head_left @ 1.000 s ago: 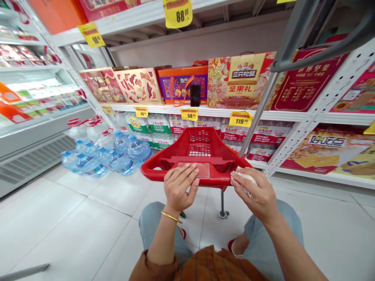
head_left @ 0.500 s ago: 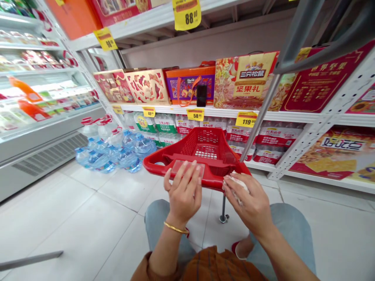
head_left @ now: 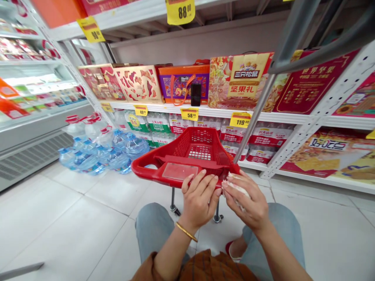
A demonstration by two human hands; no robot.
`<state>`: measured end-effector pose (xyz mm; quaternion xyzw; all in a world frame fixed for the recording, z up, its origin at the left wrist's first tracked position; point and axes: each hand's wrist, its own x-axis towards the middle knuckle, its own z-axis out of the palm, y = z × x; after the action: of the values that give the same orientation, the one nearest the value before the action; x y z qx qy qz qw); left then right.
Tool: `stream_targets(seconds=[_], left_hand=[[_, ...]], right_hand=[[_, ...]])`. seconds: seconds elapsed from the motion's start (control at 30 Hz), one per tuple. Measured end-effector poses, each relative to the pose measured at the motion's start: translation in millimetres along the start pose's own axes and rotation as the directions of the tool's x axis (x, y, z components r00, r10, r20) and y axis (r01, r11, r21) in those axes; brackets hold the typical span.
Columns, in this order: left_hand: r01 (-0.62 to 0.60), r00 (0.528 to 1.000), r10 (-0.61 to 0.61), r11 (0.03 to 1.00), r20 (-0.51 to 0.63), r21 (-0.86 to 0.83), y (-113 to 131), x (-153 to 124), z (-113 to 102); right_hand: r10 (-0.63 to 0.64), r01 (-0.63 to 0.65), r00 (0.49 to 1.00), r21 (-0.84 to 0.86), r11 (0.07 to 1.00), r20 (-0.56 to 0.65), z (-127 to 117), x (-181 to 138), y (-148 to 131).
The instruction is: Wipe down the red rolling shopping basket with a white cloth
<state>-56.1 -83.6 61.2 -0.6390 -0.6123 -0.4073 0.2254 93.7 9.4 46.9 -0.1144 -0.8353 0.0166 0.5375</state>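
A red plastic shopping cart with a latticed basket stands before me, a clear-covered panel set in its near edge. My left hand is on that near edge, right of the panel, fingers over the top and thumb lower at the front. A crumpled whitish cloth is pressed by my right hand against the cart's near right corner. Part of the cloth is hidden under my fingers. My hands are close together, almost touching.
Blue-capped water bottles lie on the floor at left beside a refrigerated case. Shelves ahead carry gift boxes, a black phone and packed water below. A grey metal pole rises at right, close to the cart.
My left hand has slid right, off the clear panel and toward my right hand. My right hand stays at the corner with the cloth. The view has shifted slightly to the right.
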Motion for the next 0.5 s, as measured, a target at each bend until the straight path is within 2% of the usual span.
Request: stream_targets(seconds=[0.2,0.3,0.5], left_hand=[[0.013,1.000,-0.013,1.000,-0.009,-0.003,-1.3,2.1,0.1],[0.018,1.000,-0.018,1.000,-0.006,-0.009,-3.8,2.6,-1.2],[0.030,0.999,-0.030,0.999,-0.021,-0.025,-7.3,2.9,-2.3]], right_hand=[[0.150,-0.139,0.987,0.156,0.978,-0.064,1.0,-4.7,10.9],[0.228,-0.210,0.972,0.223,0.952,-0.059,0.5,-5.0,14.6],[0.351,-0.328,0.935,0.258,0.909,-0.048,0.0,2.8,20.8]])
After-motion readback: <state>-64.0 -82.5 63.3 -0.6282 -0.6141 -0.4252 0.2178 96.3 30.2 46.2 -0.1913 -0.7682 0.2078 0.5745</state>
